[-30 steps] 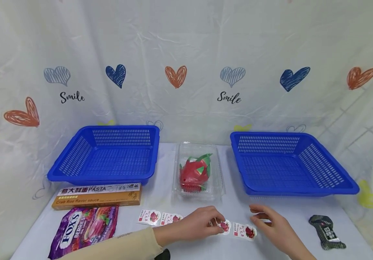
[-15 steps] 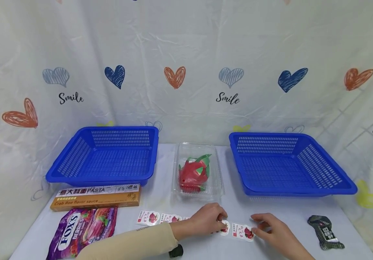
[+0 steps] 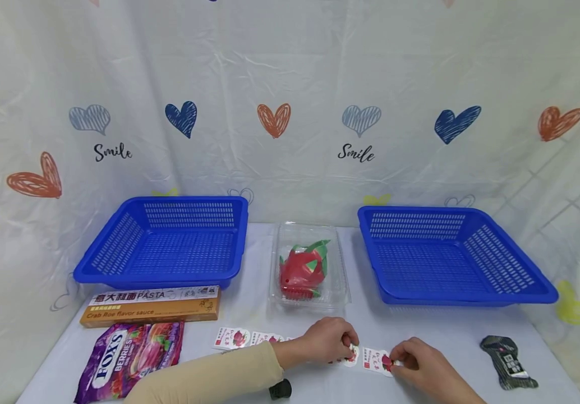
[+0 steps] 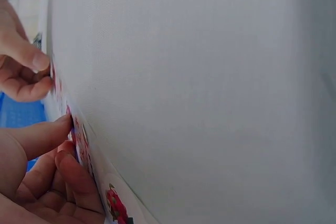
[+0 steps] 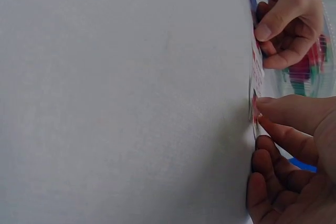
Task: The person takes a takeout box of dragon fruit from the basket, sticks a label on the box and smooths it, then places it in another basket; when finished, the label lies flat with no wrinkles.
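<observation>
A strip of white stickers (image 3: 233, 338) printed with red dragon fruit lies across the front of the table, its middle hidden behind my left forearm. My left hand (image 3: 327, 341) pinches the strip between thumb and fingers near its right part. At the right end, my right hand (image 3: 421, 362) pinches the last sticker (image 3: 377, 359) by its edge. In the right wrist view, thumb and forefinger meet on the strip (image 5: 255, 85). Behind the hands, a clear plastic box (image 3: 339, 269) holds a red dragon fruit (image 3: 302, 272) with green tips.
Two blue baskets stand at the back, one left (image 3: 189, 252) and one right (image 3: 421, 264). A pasta box (image 3: 153, 307) and a purple Fox's candy bag (image 3: 133, 359) lie front left. A dark wrapped packet (image 3: 509, 362) lies right. A small black object (image 3: 281, 389) shows beside the left sleeve.
My right hand has come from hovering beside the strip's right end to pinching that end. My left hand has shifted slightly right, its fingers still on the strip.
</observation>
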A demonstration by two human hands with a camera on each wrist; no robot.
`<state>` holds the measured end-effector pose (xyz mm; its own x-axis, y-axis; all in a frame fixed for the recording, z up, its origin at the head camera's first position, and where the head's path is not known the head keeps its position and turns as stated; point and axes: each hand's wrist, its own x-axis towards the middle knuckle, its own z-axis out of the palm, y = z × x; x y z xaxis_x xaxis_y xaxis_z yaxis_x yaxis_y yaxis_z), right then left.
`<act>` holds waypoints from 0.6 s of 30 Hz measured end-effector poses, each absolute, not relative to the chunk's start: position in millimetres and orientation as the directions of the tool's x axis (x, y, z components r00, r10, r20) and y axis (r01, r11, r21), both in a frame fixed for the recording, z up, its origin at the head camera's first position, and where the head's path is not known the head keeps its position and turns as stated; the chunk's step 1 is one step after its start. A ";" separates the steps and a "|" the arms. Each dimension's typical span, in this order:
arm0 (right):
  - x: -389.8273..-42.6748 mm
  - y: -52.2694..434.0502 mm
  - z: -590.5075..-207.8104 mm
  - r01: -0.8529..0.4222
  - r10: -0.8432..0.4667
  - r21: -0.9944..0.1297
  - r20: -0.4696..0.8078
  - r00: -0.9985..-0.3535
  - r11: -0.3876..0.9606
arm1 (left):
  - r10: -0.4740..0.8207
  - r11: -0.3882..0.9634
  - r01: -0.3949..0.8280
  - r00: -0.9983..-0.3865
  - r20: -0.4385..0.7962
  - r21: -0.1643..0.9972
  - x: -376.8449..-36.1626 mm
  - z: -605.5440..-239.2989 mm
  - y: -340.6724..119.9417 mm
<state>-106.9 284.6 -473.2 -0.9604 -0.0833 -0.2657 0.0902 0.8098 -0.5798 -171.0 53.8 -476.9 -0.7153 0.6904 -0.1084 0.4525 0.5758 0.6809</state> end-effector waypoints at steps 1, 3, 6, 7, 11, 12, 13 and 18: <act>-106.8 284.1 -473.5 0.091 -0.085 -0.582 -0.267 -0.960 0.808 | 0.686 0.580 0.448 -0.718 -0.113 0.680 -170.8 -477.1 54.1; -107.0 283.4 -473.6 0.098 -0.082 -0.590 -0.270 -0.959 0.801 | 0.678 0.590 0.440 -0.726 -0.119 0.677 -170.6 -477.6 54.9; -107.3 282.5 -474.3 0.097 -0.080 -0.598 -0.263 -0.961 0.796 | 0.670 0.598 0.436 -0.733 -0.120 0.672 -170.0 -477.8 55.8; -107.7 281.7 -474.5 0.107 -0.068 -0.597 -0.263 -0.962 0.795 | 0.668 0.600 0.435 -0.734 -0.121 0.672 -169.8 -477.8 56.0; -108.3 279.9 -475.7 0.121 -0.050 -0.587 -0.266 -0.963 0.800 | 0.670 0.603 0.429 -0.730 -0.135 0.673 -170.2 -478.8 56.6; -108.4 279.6 -475.9 0.119 -0.051 -0.585 -0.265 -0.963 0.802 | 0.670 0.605 0.427 -0.729 -0.140 0.672 -170.4 -479.1 56.8; -108.3 279.4 -476.0 0.114 -0.055 -0.584 -0.263 -0.963 0.804 | 0.670 0.607 0.425 -0.729 -0.144 0.671 -170.7 -479.3 56.9; -107.5 279.3 -476.2 0.081 -0.077 -0.571 -0.248 -0.966 0.817 | 0.673 0.614 0.433 -0.724 -0.151 0.659 -171.3 -478.4 57.2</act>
